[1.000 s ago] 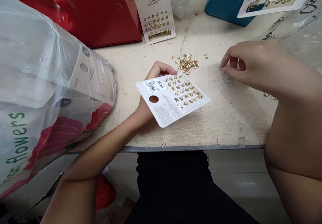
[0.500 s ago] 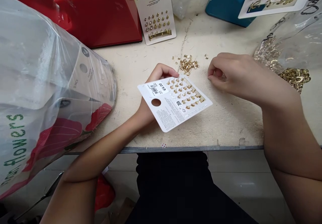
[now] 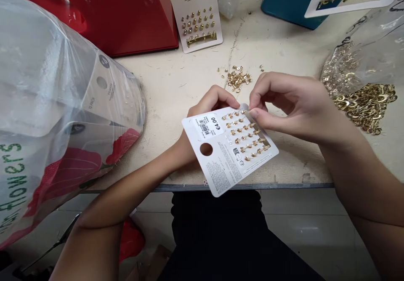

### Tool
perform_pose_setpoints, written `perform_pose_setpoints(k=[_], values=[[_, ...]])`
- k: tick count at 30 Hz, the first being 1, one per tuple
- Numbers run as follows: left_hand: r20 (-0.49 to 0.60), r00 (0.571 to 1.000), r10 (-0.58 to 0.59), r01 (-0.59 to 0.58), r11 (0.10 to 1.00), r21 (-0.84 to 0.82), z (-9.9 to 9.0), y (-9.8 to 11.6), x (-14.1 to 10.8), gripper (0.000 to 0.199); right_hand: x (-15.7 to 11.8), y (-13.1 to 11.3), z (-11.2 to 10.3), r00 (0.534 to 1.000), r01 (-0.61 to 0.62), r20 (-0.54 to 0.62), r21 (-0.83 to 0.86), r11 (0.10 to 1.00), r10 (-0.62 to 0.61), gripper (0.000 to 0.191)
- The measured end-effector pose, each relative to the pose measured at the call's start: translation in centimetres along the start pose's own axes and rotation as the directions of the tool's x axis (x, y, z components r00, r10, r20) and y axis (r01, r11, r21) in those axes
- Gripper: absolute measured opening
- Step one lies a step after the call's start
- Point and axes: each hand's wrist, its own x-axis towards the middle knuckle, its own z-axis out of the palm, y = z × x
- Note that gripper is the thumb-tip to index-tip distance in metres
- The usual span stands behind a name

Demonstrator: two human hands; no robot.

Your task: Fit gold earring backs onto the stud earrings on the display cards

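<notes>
**Earring card [image 3: 227, 155] pinched at its top corner**

In the head view, the left hand [image 3: 202, 104] has its grip clenched on the card from behind, holding it tilted over the worktop [image 3: 195, 75] with its lower corner past the front edge. The right hand [image 3: 293, 104] has its grip pinched at the top row (whatever lies between the fingertips [image 3: 251, 113] is too small to tell). Just beyond lies a loose heap of gold earring pieces [image 3: 238, 79], with a clear bag of gold earrings [image 3: 362, 104] to the right. A slipping pinch could bend the card or flick a piece away, while further tilt could shed earrings onto the heap or floor.
</notes>
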Motion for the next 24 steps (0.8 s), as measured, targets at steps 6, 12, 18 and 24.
perform_pose_setpoints(k=[6, 12, 18, 24], values=[[0.020, 1.000, 0.000, -0.001, 0.999, 0.037, 0.05, 0.64, 0.10, 0.027, -0.01, 0.13, 0.10, 1.000, -0.015, -0.002, 0.070, 0.997, 0.016, 0.014], [0.022, 1.000, 0.014, -0.014, 0.999, 0.043, 0.01, 0.49, 0.21, 0.020, 0.03, 0.29, 0.36, 0.999, -0.033, -0.012, 0.097, 0.995, 0.035, 0.013], [0.055, 0.996, 0.065, -0.064, 0.998, -0.025, -0.28, 0.04, 0.35, 0.027, 0.03, 0.09, 0.29, 0.999, -0.036, -0.027, 0.087, 0.996, 0.038, 0.018], [0.035, 0.999, -0.031, 0.031, 0.999, -0.006, -0.14, 0.53, 0.22, 0.027, -0.04, -0.11, 0.10, 0.999, -0.041, -0.017, 0.082, 0.996, 0.042, 0.018]])
